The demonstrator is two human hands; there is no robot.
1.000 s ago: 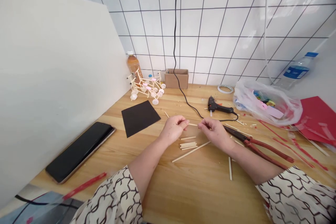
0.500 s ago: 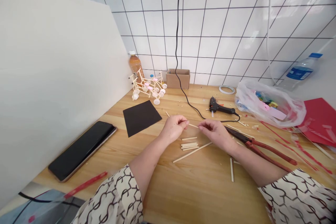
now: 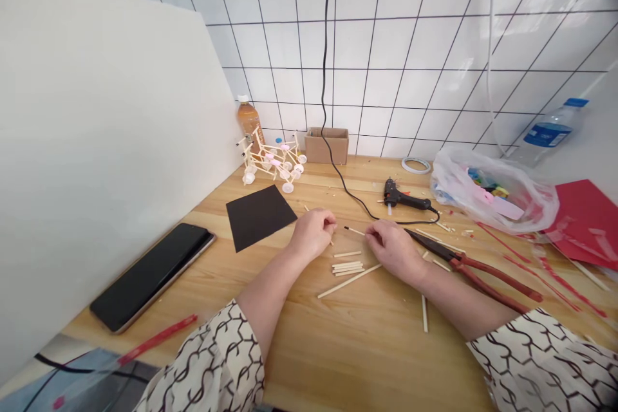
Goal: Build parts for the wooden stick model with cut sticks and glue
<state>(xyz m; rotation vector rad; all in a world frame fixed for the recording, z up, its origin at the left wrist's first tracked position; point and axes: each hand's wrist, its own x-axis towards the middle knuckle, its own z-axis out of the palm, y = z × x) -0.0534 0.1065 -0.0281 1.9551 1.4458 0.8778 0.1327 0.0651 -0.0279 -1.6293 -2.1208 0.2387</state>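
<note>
My right hand (image 3: pixel 393 248) pinches a thin wooden stick (image 3: pixel 356 231) whose black tip points left toward my other hand. My left hand (image 3: pixel 315 232) is apart from that stick, its fingertips pressed together; whatever may be in them is hidden. Another pale stick (image 3: pixel 306 208) shows behind the left hand, partly covered by it. Below the hands lies a small row of short sticks (image 3: pixel 347 266), with a longer stick (image 3: pixel 345 283) slanting in front of them.
Pliers (image 3: pixel 456 262) lie under my right forearm, and a glue gun (image 3: pixel 403 198) behind that hand. At the left are black card (image 3: pixel 261 215) and a phone (image 3: pixel 153 275). A stick model (image 3: pixel 273 158), cardboard box (image 3: pixel 327 147) and plastic bag (image 3: pixel 545 203) stand farther back.
The stick spanned both hands before. My left hand has come off its end and moved slightly left, exposing the black tip; my right hand still holds it.
</note>
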